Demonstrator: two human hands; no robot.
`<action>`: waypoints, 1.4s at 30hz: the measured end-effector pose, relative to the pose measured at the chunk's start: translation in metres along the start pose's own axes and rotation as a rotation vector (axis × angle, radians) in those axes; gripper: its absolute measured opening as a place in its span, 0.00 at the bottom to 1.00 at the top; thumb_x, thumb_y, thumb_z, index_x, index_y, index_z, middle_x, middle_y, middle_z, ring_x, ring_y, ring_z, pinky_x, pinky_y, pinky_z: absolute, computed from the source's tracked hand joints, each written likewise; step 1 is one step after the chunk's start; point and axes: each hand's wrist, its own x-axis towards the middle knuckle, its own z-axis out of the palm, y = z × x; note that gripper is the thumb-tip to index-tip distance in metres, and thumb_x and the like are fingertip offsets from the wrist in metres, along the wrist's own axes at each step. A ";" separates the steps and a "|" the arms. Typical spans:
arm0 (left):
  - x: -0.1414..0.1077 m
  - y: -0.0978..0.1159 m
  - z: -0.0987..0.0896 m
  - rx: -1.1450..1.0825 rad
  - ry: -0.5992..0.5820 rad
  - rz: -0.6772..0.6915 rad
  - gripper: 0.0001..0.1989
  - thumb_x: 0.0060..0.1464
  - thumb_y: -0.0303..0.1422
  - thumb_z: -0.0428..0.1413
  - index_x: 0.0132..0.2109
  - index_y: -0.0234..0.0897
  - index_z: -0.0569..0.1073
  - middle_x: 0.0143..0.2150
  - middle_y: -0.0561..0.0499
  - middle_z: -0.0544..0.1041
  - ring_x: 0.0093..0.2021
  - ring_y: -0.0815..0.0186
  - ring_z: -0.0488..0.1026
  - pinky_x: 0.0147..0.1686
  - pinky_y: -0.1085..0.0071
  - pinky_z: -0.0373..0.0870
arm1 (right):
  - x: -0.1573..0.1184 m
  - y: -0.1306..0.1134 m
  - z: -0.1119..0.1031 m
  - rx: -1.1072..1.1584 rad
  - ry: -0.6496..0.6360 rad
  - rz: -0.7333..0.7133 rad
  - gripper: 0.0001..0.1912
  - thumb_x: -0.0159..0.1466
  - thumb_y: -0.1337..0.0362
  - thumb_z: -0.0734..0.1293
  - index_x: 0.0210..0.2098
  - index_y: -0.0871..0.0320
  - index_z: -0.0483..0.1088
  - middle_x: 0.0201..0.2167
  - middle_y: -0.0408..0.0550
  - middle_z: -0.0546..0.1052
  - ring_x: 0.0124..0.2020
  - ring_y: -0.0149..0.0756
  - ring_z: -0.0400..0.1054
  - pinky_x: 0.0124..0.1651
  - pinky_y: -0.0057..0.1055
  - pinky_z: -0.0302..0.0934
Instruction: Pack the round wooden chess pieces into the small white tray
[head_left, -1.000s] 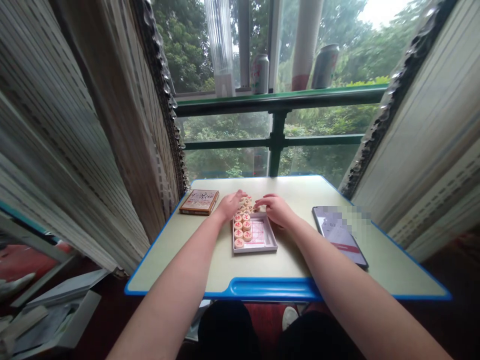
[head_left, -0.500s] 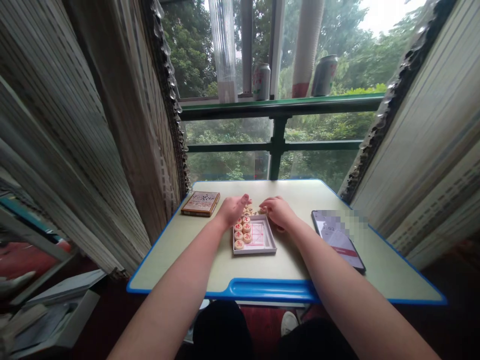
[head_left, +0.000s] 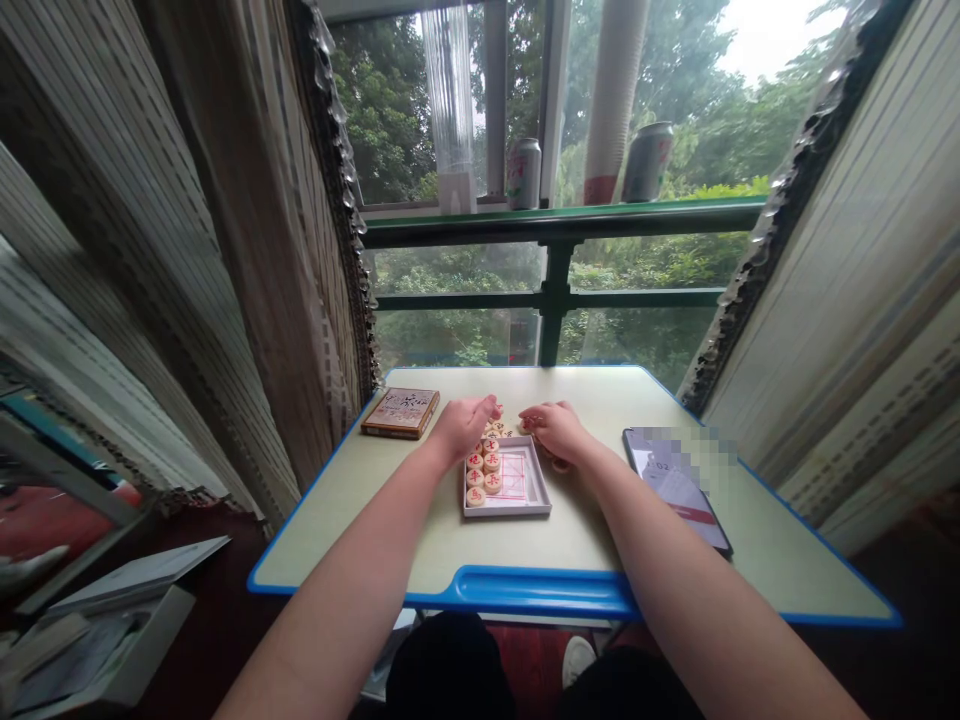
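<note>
A shallow white box [head_left: 531, 509] stands on the table, with round red-marked xiangqi pieces [head_left: 475, 479] in two columns along its left side. Behind the box lie several loose pieces [head_left: 501, 431], partly hidden between the hands. My left hand [head_left: 466, 423] is over the box's back left corner, fingers closed on a red-marked piece at the fingertips. Just right of the box's back edge is my right hand [head_left: 553, 424], its fingers curled down by the loose pieces; what they hold, if anything, is hidden. A piece shows partly beneath this hand.
A brown patterned box lid [head_left: 401, 412] lies at the back left of the table [head_left: 360, 520]. On the right rests a phone [head_left: 679, 490]. Cans [head_left: 648, 162] and stacked cups stand on the ledge behind. Curtains hang at both sides.
The view has tilted slightly, so the table sits lower. My left hand's fingers have drawn together at the fingertips. My right hand stays in nearly the same place.
</note>
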 end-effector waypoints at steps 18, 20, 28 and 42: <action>-0.005 0.011 -0.007 0.068 0.032 0.195 0.16 0.49 0.35 0.59 0.46 0.36 0.73 0.37 0.48 0.79 0.37 0.65 0.76 0.37 0.69 0.73 | -0.026 -0.033 -0.035 1.025 -0.134 0.041 0.15 0.52 0.58 0.71 0.36 0.58 0.69 0.31 0.45 0.75 0.28 0.29 0.67 0.26 0.25 0.56; -0.005 0.009 -0.006 0.137 0.028 0.229 0.15 0.49 0.37 0.59 0.44 0.36 0.74 0.36 0.48 0.79 0.36 0.65 0.75 0.38 0.67 0.72 | -0.026 -0.033 -0.036 1.090 -0.175 0.037 0.16 0.50 0.58 0.73 0.35 0.59 0.70 0.30 0.45 0.75 0.28 0.28 0.66 0.28 0.26 0.57; -0.006 0.011 -0.003 0.060 0.031 0.292 0.10 0.54 0.33 0.55 0.42 0.35 0.74 0.36 0.48 0.78 0.33 0.68 0.74 0.34 0.72 0.72 | -0.023 -0.028 -0.037 1.168 -0.179 0.005 0.16 0.47 0.61 0.74 0.34 0.60 0.71 0.30 0.44 0.75 0.30 0.30 0.68 0.31 0.27 0.58; -0.006 0.023 -0.013 0.101 0.060 0.303 0.13 0.52 0.38 0.57 0.42 0.34 0.78 0.36 0.46 0.79 0.29 0.68 0.72 0.33 0.72 0.70 | -0.029 -0.035 -0.045 0.986 -0.082 -0.116 0.15 0.48 0.61 0.73 0.34 0.60 0.71 0.33 0.48 0.77 0.36 0.35 0.71 0.42 0.35 0.65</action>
